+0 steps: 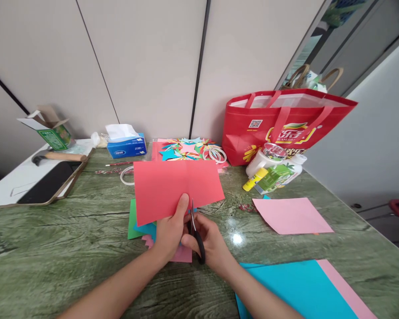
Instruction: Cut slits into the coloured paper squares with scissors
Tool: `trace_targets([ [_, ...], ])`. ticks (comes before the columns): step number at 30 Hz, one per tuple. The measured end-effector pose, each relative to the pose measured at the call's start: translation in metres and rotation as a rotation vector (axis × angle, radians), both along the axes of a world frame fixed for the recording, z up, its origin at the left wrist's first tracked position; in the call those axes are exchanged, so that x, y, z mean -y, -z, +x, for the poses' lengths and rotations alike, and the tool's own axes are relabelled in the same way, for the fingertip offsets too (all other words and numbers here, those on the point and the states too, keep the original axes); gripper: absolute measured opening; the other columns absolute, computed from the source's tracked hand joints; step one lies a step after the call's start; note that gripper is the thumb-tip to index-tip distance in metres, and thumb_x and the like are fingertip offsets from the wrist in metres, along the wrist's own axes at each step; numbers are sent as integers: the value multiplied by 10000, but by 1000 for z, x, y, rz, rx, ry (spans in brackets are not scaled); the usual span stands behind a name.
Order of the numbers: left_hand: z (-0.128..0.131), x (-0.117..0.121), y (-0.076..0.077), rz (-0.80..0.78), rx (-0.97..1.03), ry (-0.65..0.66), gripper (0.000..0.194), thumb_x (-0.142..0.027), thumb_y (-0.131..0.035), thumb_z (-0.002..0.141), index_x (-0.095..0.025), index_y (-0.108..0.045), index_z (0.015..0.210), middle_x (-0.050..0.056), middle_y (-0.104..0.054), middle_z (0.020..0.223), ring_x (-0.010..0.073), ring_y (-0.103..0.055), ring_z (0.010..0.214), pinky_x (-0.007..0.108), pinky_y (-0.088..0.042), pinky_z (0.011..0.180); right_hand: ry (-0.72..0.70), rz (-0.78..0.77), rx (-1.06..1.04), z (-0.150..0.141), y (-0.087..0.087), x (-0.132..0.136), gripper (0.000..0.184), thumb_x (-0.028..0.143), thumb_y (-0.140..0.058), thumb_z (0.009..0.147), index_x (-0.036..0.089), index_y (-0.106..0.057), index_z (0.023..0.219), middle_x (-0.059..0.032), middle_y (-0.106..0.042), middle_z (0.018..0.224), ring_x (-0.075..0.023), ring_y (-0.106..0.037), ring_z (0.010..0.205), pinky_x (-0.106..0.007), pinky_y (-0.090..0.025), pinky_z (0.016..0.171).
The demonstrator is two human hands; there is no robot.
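A sheet of red paper (162, 188) with a faint crease is held up over the table. My left hand (171, 228) grips its lower edge, thumb on the near face and fingers behind. In my right hand (208, 237) is a pair of scissors (199, 246) with black handles, the blades upright at the paper's lower edge beside my left thumb. Part of the blades is hidden by the paper. Beneath my hands lie green paper (133, 221), blue paper (148, 229) and pink paper (182, 254) with a zigzag edge.
Blue sheets (292, 288) and a pink sheet (292, 215) lie at the right. Behind stand a red bag (246, 133), a yellow glue stick (255, 179), a tissue box (127, 147) and paper stars (189, 149). A hammer (60, 156) and phone (48, 181) lie left.
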State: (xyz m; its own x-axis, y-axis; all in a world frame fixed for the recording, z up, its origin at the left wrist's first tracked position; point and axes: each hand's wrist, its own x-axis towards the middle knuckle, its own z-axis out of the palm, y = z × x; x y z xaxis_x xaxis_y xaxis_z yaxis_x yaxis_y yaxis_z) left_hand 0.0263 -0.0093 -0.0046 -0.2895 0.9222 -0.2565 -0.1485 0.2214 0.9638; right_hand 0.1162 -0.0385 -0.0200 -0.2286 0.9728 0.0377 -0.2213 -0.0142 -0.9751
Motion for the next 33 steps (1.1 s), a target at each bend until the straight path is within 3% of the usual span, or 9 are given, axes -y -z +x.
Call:
trace_targets([
  [5,-1,-2,8,33,107,-12,377,-449,-667,548,-187,-648,819,50,-680,822,219,-616,802,309,-465,725,3,-6,1,-1,3,-1,370,454,-693,572,182,-539,768,31,-450,608,-115,-380,549,-236,-319,506],
  [12,-1,-2,6,58,46,10,373,-458,-637,586,-185,-645,839,57,-674,870,223,-607,839,311,-457,746,9,-10,-20,-1,4,-1,364,435,-703,567,179,-542,771,39,-431,589,-107,-354,532,-232,-293,490],
  [22,-1,0,10,39,104,0,348,-449,-665,548,-171,-655,758,63,-682,696,246,-626,787,336,-483,709,14,9,-37,-2,4,0,341,416,-705,575,181,-537,755,30,-459,614,-120,-393,562,-233,-324,514],
  [33,0,-1,14,93,162,29,379,-448,-637,593,-164,-642,844,72,-683,851,243,-585,936,362,-423,856,28,18,-25,-2,4,1,353,413,-712,565,162,-539,742,39,-448,585,-99,-366,529,-213,-303,482],
])
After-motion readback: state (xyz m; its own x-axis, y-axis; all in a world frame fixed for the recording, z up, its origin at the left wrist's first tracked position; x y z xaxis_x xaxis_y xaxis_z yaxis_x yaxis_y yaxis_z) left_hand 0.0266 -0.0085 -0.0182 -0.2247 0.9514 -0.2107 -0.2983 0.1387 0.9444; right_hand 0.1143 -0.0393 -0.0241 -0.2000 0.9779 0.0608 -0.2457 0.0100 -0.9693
